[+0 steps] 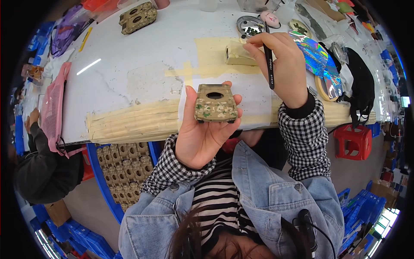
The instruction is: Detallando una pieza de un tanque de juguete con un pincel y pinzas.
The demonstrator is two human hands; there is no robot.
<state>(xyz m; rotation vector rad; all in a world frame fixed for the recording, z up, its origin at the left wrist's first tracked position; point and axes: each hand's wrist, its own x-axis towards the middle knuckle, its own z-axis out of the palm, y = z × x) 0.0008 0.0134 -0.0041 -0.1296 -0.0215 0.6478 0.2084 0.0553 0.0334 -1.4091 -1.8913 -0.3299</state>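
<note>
My left hand [200, 144] holds a camouflage-patterned housing [215, 113] with an oval hole, its fingers and thumb round the sides, just above the table's near edge. To the upper right, my right hand [284, 64] has black tweezers [270, 69] tucked between its fingers. Its thumb and forefinger come together at a small block covered in cream masking tape [241, 57]; whether they pinch the tape I cannot tell. Beyond that hand stands a round metal dish [242, 21] with small dark green pieces in it.
Another camouflage housing [139, 18] lies at the back left. A blue crate [103, 190] of similar housings sits below the table edge. A pink mesh bag [55, 110], another person's hand [32, 117], shiny holographic sheet [312, 54] and red stool [353, 140] flank me.
</note>
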